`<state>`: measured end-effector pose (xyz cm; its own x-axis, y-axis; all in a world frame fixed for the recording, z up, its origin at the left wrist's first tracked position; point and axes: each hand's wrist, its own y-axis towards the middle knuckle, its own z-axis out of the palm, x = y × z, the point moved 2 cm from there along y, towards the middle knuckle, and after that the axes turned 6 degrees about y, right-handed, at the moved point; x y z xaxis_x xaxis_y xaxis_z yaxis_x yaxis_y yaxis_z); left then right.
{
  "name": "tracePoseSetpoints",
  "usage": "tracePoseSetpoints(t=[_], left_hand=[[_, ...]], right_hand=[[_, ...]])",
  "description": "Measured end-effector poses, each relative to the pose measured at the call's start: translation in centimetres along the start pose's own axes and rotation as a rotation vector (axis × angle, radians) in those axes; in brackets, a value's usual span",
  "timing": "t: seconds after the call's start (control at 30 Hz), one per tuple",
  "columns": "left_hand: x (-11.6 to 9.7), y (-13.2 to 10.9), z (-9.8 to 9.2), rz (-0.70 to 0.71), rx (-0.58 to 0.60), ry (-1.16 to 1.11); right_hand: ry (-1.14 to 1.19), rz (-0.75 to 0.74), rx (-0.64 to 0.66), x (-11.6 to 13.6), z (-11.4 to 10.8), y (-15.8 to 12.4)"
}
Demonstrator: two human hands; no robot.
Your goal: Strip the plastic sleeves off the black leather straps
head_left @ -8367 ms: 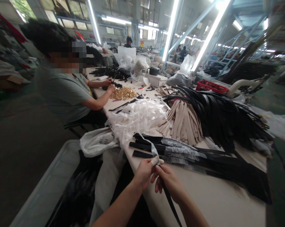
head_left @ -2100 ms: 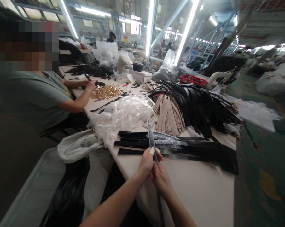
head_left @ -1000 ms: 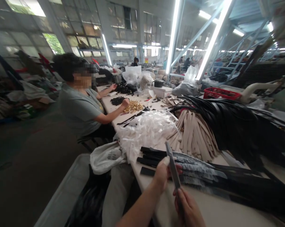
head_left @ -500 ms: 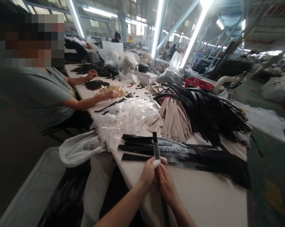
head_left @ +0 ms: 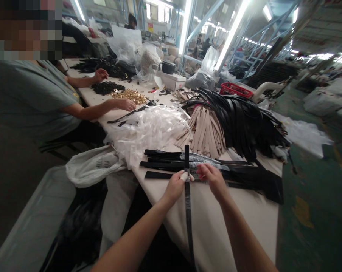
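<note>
My left hand (head_left: 176, 185) pinches a long black strap (head_left: 189, 223) between thumb and fingers; white wrapping covers the thumb tip. The strap's end stands up above the hand, and its length hangs toward me past the table edge. Part of the strap just below the grip looks wrapped in shiny clear film. To the right, apart from the strap, my right hand (head_left: 215, 182) has curled fingers; whatever they may hold is too small to make out. Behind both hands lies a bundle of black straps (head_left: 244, 175), partly wrapped in clear film.
White plastic film strips (head_left: 154, 126) heap up on the table (head_left: 250, 223), left of beige straps (head_left: 207, 132) and a large black strap pile (head_left: 241, 124). A co-worker's hand (head_left: 127, 104) is near gold metal pieces (head_left: 134, 97). A red basket (head_left: 235, 90) stands behind.
My right hand has left the strap and moved right and up. My left hand still grips the strap, now higher in view, and clear film shows lower on the strap.
</note>
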<state>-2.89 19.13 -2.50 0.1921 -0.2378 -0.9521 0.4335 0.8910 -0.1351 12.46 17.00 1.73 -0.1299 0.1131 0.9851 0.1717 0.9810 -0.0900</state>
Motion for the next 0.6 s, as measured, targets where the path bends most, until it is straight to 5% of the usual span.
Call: tracePoseSetpoints(t=[0.23,0.6], left_hand=[[-0.8,0.0,0.8,-0.040,0.093,-0.022],[-0.3,0.1,1.1,-0.189,0.212,-0.047]], right_hand=[[-0.075,-0.063,0.085,4.2,-0.1,6.8],[0.079,-0.203,-0.302,7.3,-5.6,9.1]])
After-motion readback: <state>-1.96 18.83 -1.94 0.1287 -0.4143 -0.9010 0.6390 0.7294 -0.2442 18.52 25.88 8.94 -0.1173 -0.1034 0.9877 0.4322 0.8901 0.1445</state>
